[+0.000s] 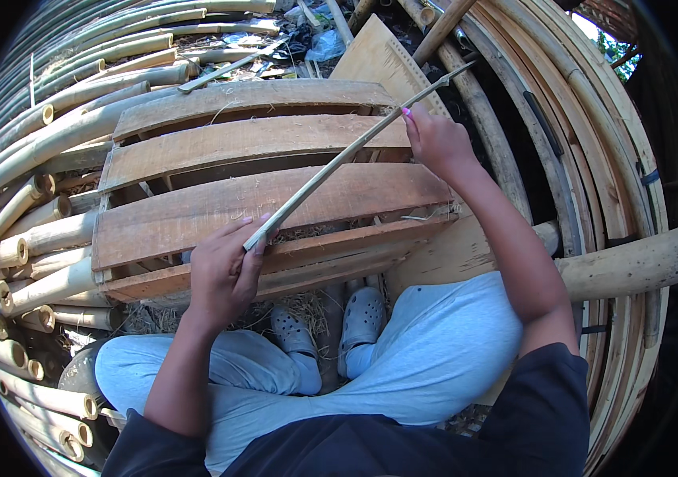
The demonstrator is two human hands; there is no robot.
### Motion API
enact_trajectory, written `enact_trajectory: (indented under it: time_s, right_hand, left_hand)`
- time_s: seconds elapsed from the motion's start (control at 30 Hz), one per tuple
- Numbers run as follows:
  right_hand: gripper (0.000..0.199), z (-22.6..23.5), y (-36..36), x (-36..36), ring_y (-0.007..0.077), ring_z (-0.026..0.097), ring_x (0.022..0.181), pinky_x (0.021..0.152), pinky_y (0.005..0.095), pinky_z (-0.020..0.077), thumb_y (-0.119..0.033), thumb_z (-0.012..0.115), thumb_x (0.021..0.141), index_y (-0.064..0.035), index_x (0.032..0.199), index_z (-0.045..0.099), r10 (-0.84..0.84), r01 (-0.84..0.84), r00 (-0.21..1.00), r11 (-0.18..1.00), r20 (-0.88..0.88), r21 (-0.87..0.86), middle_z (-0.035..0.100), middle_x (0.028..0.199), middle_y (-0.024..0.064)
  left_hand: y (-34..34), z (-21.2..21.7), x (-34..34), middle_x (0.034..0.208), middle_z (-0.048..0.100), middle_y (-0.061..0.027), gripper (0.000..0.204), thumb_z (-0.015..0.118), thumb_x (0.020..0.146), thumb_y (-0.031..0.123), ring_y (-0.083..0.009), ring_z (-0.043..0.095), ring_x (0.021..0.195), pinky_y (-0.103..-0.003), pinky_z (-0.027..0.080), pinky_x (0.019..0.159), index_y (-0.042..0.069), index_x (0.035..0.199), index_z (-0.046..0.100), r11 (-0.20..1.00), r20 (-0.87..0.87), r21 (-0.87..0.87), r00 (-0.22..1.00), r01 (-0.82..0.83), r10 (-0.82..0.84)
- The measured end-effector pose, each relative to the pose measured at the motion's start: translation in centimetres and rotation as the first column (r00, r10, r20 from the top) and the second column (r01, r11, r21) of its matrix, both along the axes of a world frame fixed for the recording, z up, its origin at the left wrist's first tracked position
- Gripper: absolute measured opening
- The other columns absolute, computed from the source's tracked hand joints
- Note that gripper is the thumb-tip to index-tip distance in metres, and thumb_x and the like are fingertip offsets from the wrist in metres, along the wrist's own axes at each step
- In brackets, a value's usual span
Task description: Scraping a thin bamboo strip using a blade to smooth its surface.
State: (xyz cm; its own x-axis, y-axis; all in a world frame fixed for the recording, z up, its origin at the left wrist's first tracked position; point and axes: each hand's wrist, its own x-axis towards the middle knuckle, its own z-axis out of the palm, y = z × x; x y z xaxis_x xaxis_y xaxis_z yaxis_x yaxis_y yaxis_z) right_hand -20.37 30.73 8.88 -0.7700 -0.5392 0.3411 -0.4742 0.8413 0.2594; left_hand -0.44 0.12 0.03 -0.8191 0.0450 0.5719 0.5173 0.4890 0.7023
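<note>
A long, narrow bamboo strip (pixel 331 167) slants across the view, its far end up at the right and its near end toward me. My left hand (pixel 223 270) is closed round the near end, thumb on top. Higher up, my right hand (pixel 440 143) pinches the strip a short way below its tip, with pink showing at a fingertip. Both hands hold it above a slatted wooden crate (pixel 275 187) used like a low bench. Shavings lie on the slats.
Bamboo poles (pixel 52 278) are stacked along the left. Long wooden boards (pixel 593 159) stand at the right, with a thick bamboo pole (pixel 633 262) jutting across them. A plywood piece (pixel 378 60) leans behind the crate. A long thin tool or strip (pixel 231 67) lies beyond it. My clogs (pixel 363 318) are below.
</note>
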Motion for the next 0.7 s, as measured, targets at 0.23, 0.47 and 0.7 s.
enact_trajectory:
  time_s: [0.23,0.47,0.7]
  right_hand:
    - [0.018,-1.6,-2.7,2.4,0.0385,0.065,0.056,0.049,0.0500,0.0514,-0.023,0.053,0.100,-0.0074,0.093,0.054,0.150,-0.148,0.987,0.988,0.055,-0.048,0.062,0.060,0.0166]
    - [0.020,-1.0,-1.5,1.6,0.0372,0.068,0.061,0.052,0.0477,0.0551,-0.026,0.051,0.101,-0.0074,0.097,0.057,0.083,-0.087,0.993,0.996,0.082,0.038,0.065,0.063,0.0175]
    - [0.019,-0.6,3.6,-3.2,0.0444,0.063,0.060,0.053,0.0540,0.0485,-0.023,0.049,0.101,-0.0047,0.098,0.055,-0.012,0.012,1.000,0.997,-0.003,-0.073,0.060,0.063,0.0217]
  left_hand:
    - [-0.4,-0.9,0.2,0.103,0.073,-0.0171,0.019,0.060,0.095,0.007,-0.0355,0.071,0.098,-0.041,0.056,0.087,-0.001,0.108,0.070,1.000,0.062,0.005,0.998,-0.010,0.010]
    - [-0.4,-1.0,0.3,0.108,0.072,-0.0186,0.018,0.061,0.093,0.006,-0.0370,0.070,0.099,-0.042,0.055,0.089,-0.001,0.107,0.070,0.997,0.140,0.077,0.990,-0.008,-0.003]
    - [-0.3,-0.8,0.0,0.103,0.073,-0.0201,0.020,0.061,0.093,0.006,-0.0344,0.072,0.094,-0.039,0.057,0.081,-0.002,0.109,0.070,1.000,0.015,0.015,1.000,0.000,0.000]
